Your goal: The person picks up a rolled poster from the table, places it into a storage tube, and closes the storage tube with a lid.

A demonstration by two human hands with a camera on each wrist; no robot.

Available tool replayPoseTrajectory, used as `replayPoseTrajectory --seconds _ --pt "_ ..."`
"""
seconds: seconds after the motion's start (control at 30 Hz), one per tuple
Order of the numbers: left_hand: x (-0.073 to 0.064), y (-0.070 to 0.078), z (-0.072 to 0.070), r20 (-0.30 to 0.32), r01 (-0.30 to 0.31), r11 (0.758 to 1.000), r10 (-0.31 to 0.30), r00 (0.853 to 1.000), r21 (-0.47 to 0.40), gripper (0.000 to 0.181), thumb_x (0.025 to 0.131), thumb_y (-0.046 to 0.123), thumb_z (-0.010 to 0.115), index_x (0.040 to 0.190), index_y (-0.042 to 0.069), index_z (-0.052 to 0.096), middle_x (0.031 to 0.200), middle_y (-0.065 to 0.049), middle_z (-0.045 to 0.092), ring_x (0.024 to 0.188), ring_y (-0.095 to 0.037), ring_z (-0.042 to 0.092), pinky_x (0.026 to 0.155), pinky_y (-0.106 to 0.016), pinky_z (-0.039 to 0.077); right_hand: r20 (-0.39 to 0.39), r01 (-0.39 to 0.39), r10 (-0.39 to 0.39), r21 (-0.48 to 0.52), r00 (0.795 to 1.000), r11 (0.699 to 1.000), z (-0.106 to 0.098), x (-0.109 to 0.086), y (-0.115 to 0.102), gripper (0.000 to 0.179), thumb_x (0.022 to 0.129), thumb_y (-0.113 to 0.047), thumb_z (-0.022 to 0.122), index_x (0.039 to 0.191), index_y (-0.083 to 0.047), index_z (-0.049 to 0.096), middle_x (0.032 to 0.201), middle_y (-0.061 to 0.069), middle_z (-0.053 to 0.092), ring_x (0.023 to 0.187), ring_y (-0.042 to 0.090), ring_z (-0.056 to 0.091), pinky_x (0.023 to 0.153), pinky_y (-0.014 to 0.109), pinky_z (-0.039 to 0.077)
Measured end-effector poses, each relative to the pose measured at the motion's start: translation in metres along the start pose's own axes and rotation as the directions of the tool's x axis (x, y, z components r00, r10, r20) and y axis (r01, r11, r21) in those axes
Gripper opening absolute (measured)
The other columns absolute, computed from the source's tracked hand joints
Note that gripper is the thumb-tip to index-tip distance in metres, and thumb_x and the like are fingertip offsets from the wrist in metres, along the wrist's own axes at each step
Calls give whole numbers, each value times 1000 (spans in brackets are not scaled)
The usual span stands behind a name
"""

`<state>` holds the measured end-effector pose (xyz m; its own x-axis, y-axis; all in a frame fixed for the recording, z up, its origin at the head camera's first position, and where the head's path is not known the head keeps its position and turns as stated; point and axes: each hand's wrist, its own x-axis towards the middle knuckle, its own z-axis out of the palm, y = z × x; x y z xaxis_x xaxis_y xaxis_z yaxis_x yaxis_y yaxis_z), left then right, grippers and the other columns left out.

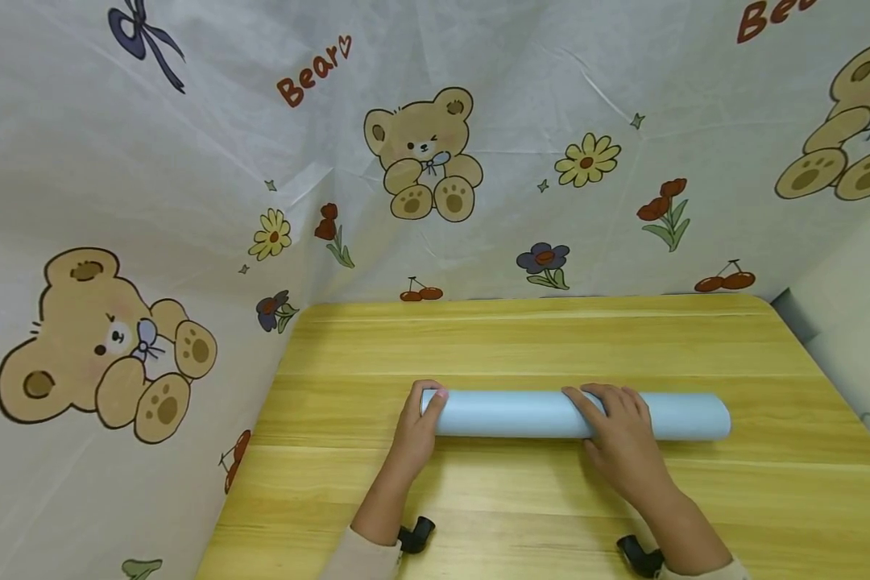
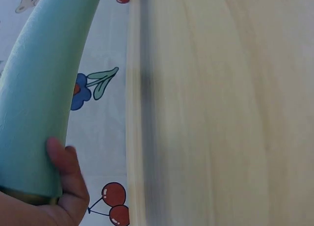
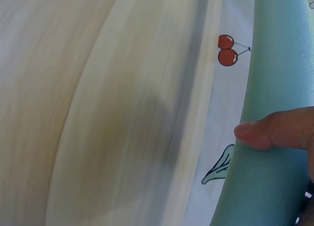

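A light blue rolled-up sheet (image 1: 511, 413), shaped like a long tube, lies crosswise in front of me in the head view. My left hand (image 1: 416, 427) grips its left end, the thumb on the near side and the fingers behind the end. Farther right along the roll, my right hand (image 1: 619, 435) holds it from above with the fingers spread over the top. The left wrist view shows the roll (image 2: 44, 88) with the left thumb against its side. In the right wrist view one finger (image 3: 274, 130) presses on the blue surface; the other fingers are mostly hidden.
Beneath the roll is a yellow wood-grain table (image 1: 522, 342). A white cloth (image 1: 507, 48) printed with bears, flowers and cherries hangs behind it and along the left. Black wrist mounts (image 1: 416, 534) show by both wrists. A pale surface lies beyond the right edge.
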<state>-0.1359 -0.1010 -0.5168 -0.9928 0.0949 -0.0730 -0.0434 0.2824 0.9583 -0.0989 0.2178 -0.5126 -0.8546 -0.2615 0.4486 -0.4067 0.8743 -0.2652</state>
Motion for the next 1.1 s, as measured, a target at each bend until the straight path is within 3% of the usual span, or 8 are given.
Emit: replayPoseTrajectory --seconds 0.13,0.5,0.6,0.73,0.83,0.93,1.1 --pt "0 -1 2 -61 8 999 -10 998 -34 35 107 50 41 118 18 53 129 -11 55 112 -27 48 90 -39 39 3 4 -4 1 1000 1000 2 1 -3 96 55 5 94 140 -19 58 131 18 56 120 42 49 107 62 28" --pt "-3 -2 5 -142 41 994 -55 988 -98 32 107 44 42 116 16 55 126 -10 56 112 -25 48 92 -38 37 13 6 -6 1 1000 1000 5 1 -7 93 58 7 91 141 -20 57 130 18 56 120 42 49 107 61 28" --pt "-3 -5 6 -155 65 990 -84 984 -123 30 107 44 41 115 18 54 123 -11 54 95 -24 46 81 -35 38 19 6 -6 -3 1000 1000 7 2 -9 93 59 7 91 141 -20 57 130 18 56 120 42 49 107 61 29" --pt "-3 -6 4 -159 64 987 -87 984 -145 30 107 44 41 114 18 54 122 -12 54 89 -24 45 78 -34 38 29 15 -15 -10 999 1000 8 1 -9 93 60 5 91 142 -20 56 131 18 56 121 42 49 106 61 29" --pt "-2 -6 -1 -147 35 987 -58 987 -157 32 107 44 42 114 15 54 128 -12 54 113 -27 48 95 -41 39 33 30 -30 -12 999 999 7 2 -8 95 60 0 94 144 -20 55 135 18 55 123 42 49 107 63 29" --pt "0 -7 -7 -143 18 983 -45 989 -185 33 107 42 43 114 12 54 133 -13 53 132 -29 42 110 -51 32 23 37 -37 -3 999 999 4 4 -6 95 61 -10 96 146 -20 54 138 16 54 127 41 48 110 67 28" --pt "2 -9 -18 -157 19 972 -57 986 -232 33 107 39 44 115 9 54 137 -15 51 138 -30 37 115 -55 25 -38 15 -13 42 999 999 -1 7 0 87 72 -26 91 149 -19 51 139 16 56 132 41 47 113 70 24"
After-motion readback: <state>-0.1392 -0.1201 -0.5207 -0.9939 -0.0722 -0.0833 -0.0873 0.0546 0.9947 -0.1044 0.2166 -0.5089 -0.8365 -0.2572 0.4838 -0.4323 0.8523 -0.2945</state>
